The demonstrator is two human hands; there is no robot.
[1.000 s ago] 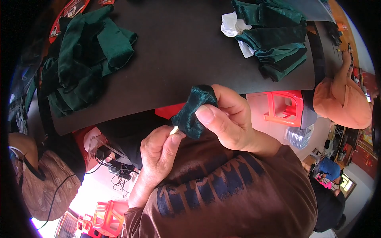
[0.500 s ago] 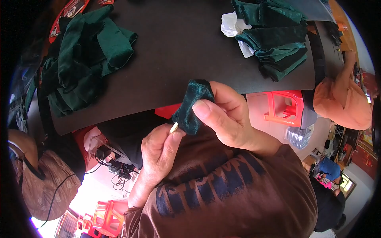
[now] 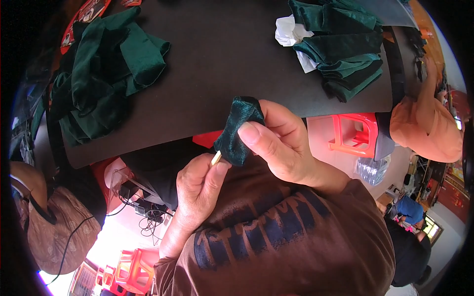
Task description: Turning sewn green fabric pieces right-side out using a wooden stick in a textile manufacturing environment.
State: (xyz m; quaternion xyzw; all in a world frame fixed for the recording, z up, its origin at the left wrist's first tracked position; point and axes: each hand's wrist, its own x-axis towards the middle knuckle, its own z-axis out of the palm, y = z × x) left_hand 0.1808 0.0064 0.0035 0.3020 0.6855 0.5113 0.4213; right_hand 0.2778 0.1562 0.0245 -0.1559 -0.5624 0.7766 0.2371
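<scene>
A small dark green velvet piece (image 3: 236, 140) is pinched between the thumb and fingers of my right hand (image 3: 284, 148), held up before my chest near the table's front edge. Thumb and forefinger of my left hand (image 3: 200, 182) close on a thin pale yellow stick (image 3: 216, 157). The stick's tip meets the lower left corner of the velvet; whether it goes inside cannot be seen. Both hands are closed and almost touch each other. My right fingertips are hidden behind the cloth.
Green velvet strips (image 3: 143, 59) lie heaped on the dark table (image 3: 222, 59) at left. Another velvet stack (image 3: 340, 54) sits at right beside crumpled white paper (image 3: 291, 32). A red stool (image 3: 353, 133) stands past the edge. People sit at both sides.
Both hands keep their grips. The velvet piece and my right hand have shifted up very slightly. At far right, another person's arm has moved a little.
</scene>
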